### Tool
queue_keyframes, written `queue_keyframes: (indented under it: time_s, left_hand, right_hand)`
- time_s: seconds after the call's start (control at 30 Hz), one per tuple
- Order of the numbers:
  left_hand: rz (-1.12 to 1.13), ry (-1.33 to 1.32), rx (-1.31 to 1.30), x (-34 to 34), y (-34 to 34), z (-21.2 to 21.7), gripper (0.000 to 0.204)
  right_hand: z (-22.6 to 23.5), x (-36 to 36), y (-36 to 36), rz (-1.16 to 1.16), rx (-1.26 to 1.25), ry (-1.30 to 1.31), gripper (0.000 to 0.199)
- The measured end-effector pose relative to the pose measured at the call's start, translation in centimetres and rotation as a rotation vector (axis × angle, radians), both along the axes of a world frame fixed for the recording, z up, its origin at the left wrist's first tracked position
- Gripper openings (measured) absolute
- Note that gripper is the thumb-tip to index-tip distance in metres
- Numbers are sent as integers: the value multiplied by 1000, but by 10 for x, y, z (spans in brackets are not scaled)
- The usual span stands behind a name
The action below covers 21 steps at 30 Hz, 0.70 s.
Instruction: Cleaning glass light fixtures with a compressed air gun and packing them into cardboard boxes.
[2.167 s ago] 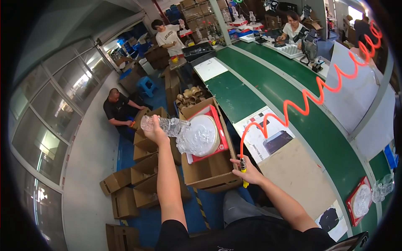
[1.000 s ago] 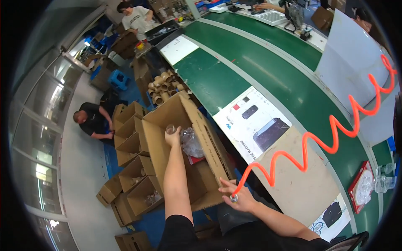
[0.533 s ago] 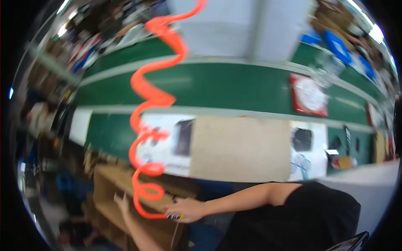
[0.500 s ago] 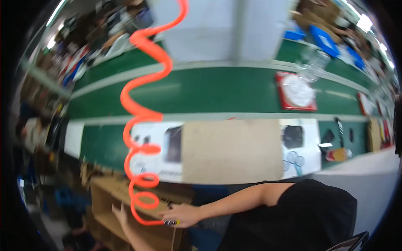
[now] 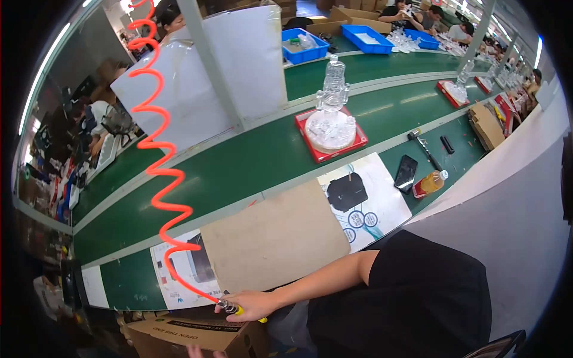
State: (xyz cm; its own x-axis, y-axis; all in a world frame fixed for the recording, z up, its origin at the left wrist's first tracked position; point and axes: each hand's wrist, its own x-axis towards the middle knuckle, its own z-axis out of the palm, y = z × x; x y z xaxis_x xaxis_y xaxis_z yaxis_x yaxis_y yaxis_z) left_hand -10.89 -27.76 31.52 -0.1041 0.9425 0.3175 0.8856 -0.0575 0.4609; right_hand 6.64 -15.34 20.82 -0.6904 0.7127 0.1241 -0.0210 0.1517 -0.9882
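My right hand point(image 5: 250, 304) is shut on a small tool with a yellow tip point(image 5: 234, 308), fed by an orange coiled hose point(image 5: 156, 161) that hangs from above. The hand rests at the near edge of the green bench point(image 5: 239, 167), just above an open cardboard box point(image 5: 197, 334). Only a sliver of my left hand point(image 5: 200, 352) shows at the bottom edge beside the box; its fingers are hidden. A brown cardboard sheet point(image 5: 274, 238) lies on the bench in front of my right hand.
A clear glass piece stands on a red tray point(image 5: 334, 146) further back. A phone point(image 5: 406, 173), a bottle of orange liquid point(image 5: 428, 184) and a hammer point(image 5: 421, 143) lie to the right. Printed sheets point(image 5: 364, 200) flank the cardboard. Other people work along the far benches.
The view swung from the cardboard boxes on the floor up to the green bench. My left hand lowered a bagged glass item into the box. My right hand kept the hose tool.
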Motion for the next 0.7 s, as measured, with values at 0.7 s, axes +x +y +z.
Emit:
queue_keyframes:
  time_s: [0.7]
  left_hand:
    - [-411, -525, -415, 141, 30, -124, 46]
  right_hand:
    - [38, 266, 70, -553, -60, 65, 24]
